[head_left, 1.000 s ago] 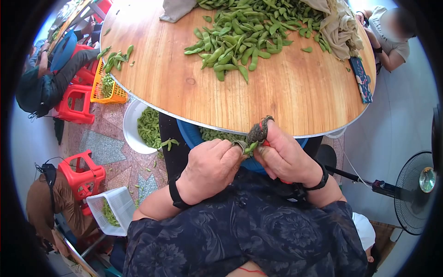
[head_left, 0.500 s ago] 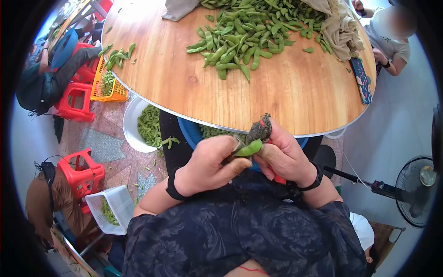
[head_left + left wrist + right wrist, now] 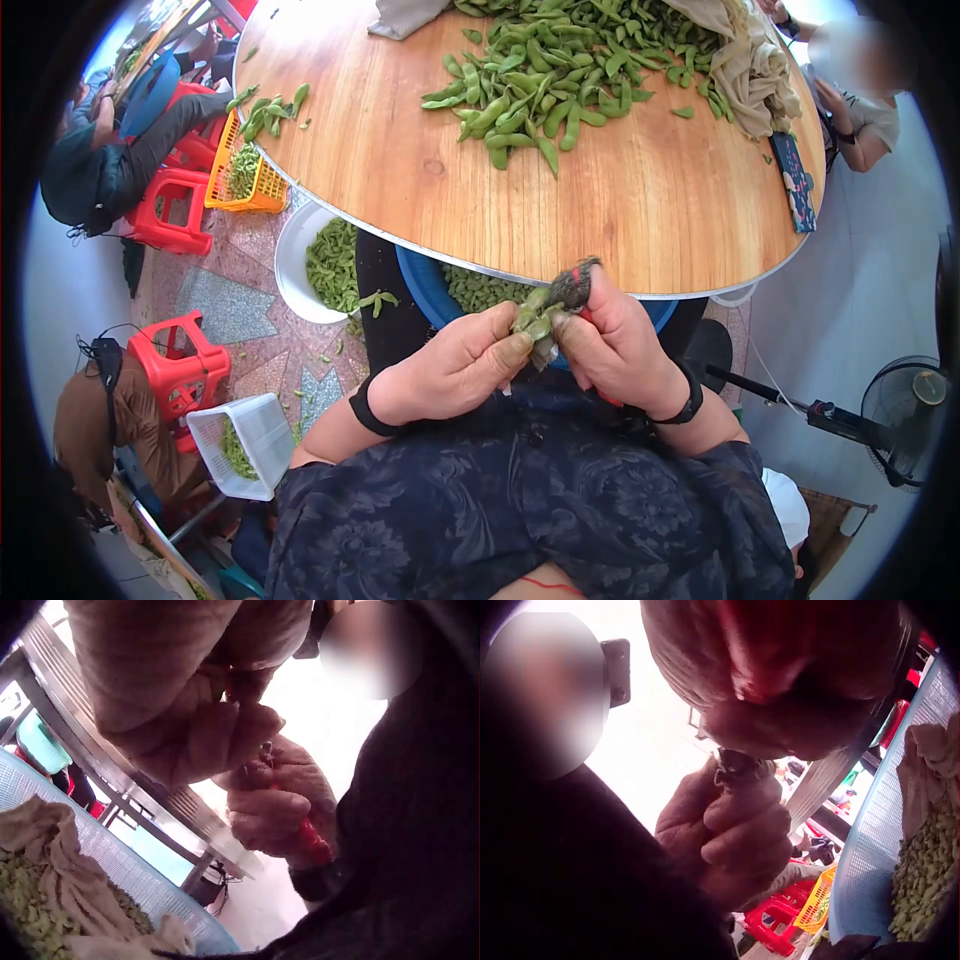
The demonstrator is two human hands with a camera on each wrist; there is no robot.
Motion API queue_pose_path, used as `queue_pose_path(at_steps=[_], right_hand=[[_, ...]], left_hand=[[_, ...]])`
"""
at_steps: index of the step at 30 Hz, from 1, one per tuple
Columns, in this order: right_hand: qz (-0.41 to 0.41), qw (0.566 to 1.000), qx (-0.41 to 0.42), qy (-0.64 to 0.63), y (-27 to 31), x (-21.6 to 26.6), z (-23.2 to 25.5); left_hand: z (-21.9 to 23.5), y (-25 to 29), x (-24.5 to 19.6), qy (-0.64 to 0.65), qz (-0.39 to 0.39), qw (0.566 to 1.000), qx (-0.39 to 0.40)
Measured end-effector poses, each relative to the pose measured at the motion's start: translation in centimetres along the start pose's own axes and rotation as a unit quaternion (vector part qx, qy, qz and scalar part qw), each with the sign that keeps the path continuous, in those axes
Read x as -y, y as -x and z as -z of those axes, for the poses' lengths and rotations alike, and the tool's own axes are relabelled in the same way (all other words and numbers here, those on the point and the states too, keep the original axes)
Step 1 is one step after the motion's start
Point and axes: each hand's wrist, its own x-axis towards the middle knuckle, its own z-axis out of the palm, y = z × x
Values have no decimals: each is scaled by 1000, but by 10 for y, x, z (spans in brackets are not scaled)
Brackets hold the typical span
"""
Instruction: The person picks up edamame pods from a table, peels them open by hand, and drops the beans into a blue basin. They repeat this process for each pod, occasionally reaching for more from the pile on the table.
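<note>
By near edge of table (image 3: 370,140): left hand (image 3: 455,365), fingers curled, pinches green pod (image 3: 540,327); right hand (image 3: 622,345), fingers folded in, grips red handle (image 3: 311,836)

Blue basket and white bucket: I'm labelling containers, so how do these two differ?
The blue basket has perforated walls; the white bucket looks solid. The basket holds shelled beans and a cloth; the bucket holds green pods. The basket sits between the person's legs, the bucket on the floor to their left. Both are open-topped.
</note>
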Motion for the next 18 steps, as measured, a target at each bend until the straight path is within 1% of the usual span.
queue_pose_path(at_steps=[1, 2, 3, 4, 5, 6, 7, 8, 9, 10, 11, 12, 13, 14, 16, 18], right_hand=[[-1, 1000, 0, -1, 0, -5, -1], [116, 984, -62, 121, 1, -10, -2], [230, 936, -121, 238, 2, -12, -3], [230, 936, -121, 238, 2, -9, -1], [289, 905, -80, 303, 1, -3, 1], [346, 863, -38, 365, 1, 0, 2], [312, 876, -32, 367, 3, 0, 1], [313, 875, -34, 369, 4, -2, -1], [274, 910, -78, 302, 2, -5, -5], [234, 936, -122, 232, 1, -6, -7], [237, 935, -124, 235, -2, -5, -5], [228, 941, -101, 229, -5, -4, -2], [219, 946, -79, 223, -8, -2, 0], [223, 944, -82, 228, -8, -1, 4], [187, 951, -11, 246, -10, 1, 11], [196, 945, -19, 260, -10, 3, 8]], left_hand=[[0, 0, 0, -63, -8, 998, -12], [-1, 0, 1, -125, -15, 992, -24], [0, -1, 0, -125, -14, 992, -25], [1, -2, -1, -147, -1, 989, -33], [1, -3, -2, -169, 11, 985, -41], [0, -3, -1, -169, 11, 985, -40], [0, -4, 2, -183, 0, 982, -53], [0, -5, 4, -197, -12, 978, -67], [1, -6, 4, -199, -16, 978, -65], [2, -6, 3, -273, -58, 958, -71], [4, -7, 3, -346, -100, 930, -76], [5, -8, 5, -347, -105, 929, -74], [6, -11, 8, -365, -145, 916, -75], [7, -13, 8, -384, -185, 902, -76], [0, -14, 3, -381, -194, 899, -90], [-3, -13, 2, -319, -130, 932, -114]])
